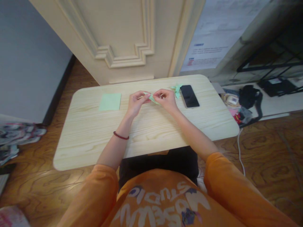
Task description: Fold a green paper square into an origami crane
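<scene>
Between both hands, above the middle of the table, is a small folded piece of green paper (153, 99). My left hand (138, 101) pinches its left end between thumb and fingers. With thumb and forefinger, my right hand (166, 98) grips the other side of it. Fingers cover part of the folds, so its exact shape cannot be made out. A stack of square green paper (110, 101) lies to the left of my left hand. Just beyond my right hand rest folded green paper pieces (177, 90), beside a dark-screened phone (189, 96).
The light wood-grain table (94, 135) has rounded corners and stands against a cream panelled door (125, 31). On the right, a low shelf (272, 105) carries a black bag and small packets. A white cable (239, 151) hangs near the table's right corner.
</scene>
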A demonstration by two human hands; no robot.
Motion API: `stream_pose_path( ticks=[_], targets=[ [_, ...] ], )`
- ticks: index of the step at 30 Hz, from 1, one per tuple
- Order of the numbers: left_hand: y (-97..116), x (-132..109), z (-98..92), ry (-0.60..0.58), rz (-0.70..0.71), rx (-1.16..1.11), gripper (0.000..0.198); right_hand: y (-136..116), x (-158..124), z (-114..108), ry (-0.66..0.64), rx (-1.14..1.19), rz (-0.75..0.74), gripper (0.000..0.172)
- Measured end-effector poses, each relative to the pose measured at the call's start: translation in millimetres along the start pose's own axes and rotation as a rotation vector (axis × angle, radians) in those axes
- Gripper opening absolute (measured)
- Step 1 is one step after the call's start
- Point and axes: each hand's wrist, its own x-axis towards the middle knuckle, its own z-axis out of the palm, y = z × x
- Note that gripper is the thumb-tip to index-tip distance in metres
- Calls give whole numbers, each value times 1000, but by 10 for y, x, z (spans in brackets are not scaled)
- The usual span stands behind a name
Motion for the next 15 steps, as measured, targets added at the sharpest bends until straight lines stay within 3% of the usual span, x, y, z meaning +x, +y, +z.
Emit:
stream_pose_path(
  ticks=[6,15],
  targets=[
    [11,-7,12,-2,4,-9,42,24,-8,20,26,18,28,17],
    [15,-30,33,19,4,1,42,71,12,37,5,99,60,23]
  ],
)
